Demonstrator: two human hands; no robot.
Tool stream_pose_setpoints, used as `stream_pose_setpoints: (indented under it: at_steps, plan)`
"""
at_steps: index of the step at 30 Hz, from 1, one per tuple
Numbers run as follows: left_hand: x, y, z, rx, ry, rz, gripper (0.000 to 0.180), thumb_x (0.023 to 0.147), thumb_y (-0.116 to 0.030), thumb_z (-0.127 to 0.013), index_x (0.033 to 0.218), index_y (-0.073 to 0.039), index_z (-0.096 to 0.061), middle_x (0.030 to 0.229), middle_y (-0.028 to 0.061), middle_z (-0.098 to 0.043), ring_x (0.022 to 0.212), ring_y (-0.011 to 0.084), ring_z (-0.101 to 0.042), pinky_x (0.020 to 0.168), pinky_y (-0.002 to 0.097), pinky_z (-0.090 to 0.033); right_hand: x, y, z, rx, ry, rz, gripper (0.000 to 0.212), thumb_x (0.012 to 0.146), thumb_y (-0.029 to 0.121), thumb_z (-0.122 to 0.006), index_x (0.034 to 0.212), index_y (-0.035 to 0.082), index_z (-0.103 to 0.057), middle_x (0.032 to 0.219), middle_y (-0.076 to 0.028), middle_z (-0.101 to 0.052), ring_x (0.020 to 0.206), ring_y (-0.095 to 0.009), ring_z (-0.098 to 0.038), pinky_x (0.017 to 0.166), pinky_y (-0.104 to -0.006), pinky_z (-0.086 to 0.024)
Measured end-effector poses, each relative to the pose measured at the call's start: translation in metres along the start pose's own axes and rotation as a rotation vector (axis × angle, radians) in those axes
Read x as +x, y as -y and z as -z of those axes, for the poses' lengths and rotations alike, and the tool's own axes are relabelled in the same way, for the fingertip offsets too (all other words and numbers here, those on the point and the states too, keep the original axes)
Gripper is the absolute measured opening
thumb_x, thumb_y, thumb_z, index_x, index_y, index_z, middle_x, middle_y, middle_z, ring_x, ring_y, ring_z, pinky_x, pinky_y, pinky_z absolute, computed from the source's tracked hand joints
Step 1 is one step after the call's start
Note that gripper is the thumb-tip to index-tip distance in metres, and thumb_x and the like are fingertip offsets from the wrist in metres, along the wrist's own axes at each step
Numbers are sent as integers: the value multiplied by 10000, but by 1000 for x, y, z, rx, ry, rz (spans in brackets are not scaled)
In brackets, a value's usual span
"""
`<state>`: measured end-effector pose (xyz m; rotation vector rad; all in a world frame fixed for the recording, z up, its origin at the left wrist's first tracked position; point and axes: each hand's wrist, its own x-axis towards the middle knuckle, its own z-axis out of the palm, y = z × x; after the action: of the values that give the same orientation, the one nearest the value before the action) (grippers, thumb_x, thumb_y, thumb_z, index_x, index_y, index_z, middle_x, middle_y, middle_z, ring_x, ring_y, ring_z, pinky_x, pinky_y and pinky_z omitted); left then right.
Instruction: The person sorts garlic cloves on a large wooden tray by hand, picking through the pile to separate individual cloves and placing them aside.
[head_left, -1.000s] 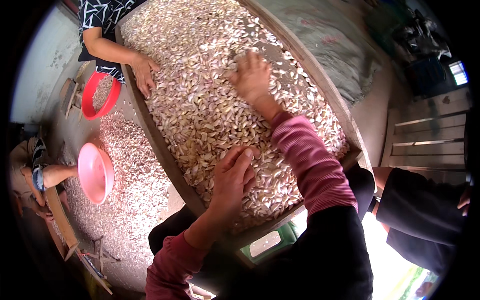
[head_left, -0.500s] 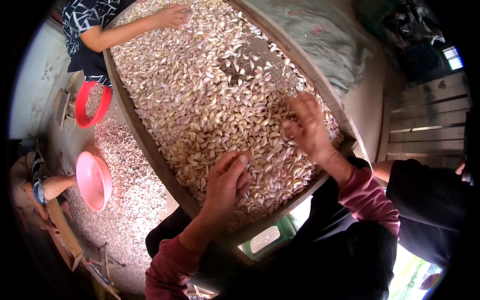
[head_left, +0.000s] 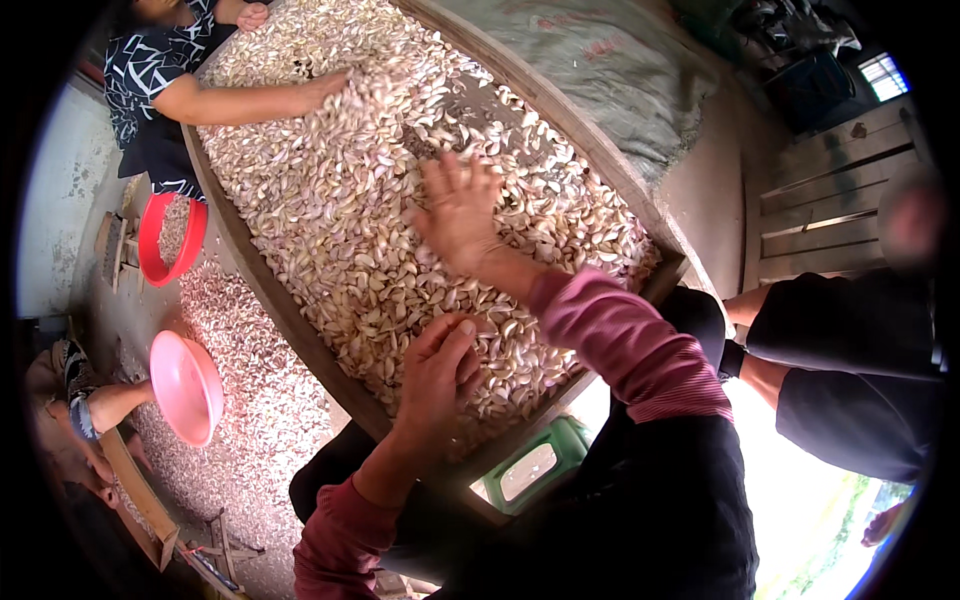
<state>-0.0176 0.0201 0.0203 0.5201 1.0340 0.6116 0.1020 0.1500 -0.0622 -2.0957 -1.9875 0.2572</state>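
- My right hand (head_left: 460, 215) is spread wide, palm down on the cloves (head_left: 340, 210), fingers fanned toward the far end of the tray.
- My left hand (head_left: 437, 365) is curled near the close end, thumb near the index finger; whether a clove is inside, I cannot tell.
- The cloves lie in a thick layer across the wooden tray (head_left: 560, 115), thinner beyond my right fingers, where its grey floor shows.
- A co-worker's hand (head_left: 328, 90), blurred, is among the cloves farther up on the left.
- I judge the step in hand to be raking through the cloves and looking them over, with much of the layer left to work.
- The next move, I'd say, calls for loose, flat fingers and a light sweep, keeping cloves inside the rim and clear of the co-worker's hand.
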Motion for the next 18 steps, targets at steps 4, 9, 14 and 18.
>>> stream_pose_setpoints:
  at_steps: [4,9,14,18]
  plan:
    - [2,1,0,-31,-19,22,189,992,-217,-534,1002,-41,-603,593,-66,-342,487,42,-306,429,209,-246,-26,47,-8,219,78,321,628,920,444,-569,1433,111,-424,1565,-176,-238,1450,-450,-127,1157,-621,-109]
    - [-4,10,5,39,83,68,155,969,-182,-581,915,-48,-636,595,-75,-412,499,20,-334,458,199,-263,-44,37,8,446,45,576,480,878,266,-665,1313,101,-547,1491,-152,-361,1420,-433,-219,1121,-634,-184]
    - [-9,7,-12,311,284,237,164,946,-174,-621,897,-31,-684,682,-63,-544,589,12,-461,523,195,-360,-79,3,29,496,40,575,471,821,165,-706,1260,60,-572,1438,-139,-433,1386,-379,-315,1134,-545,-257]
    - [-12,24,-14,328,500,281,153,934,-167,-634,944,-32,-706,789,-43,-628,707,21,-544,623,192,-436,-111,-18,42,508,47,508,483,810,145,-716,1260,48,-571,1437,-138,-435,1378,-377,-328,1124,-506,-302]
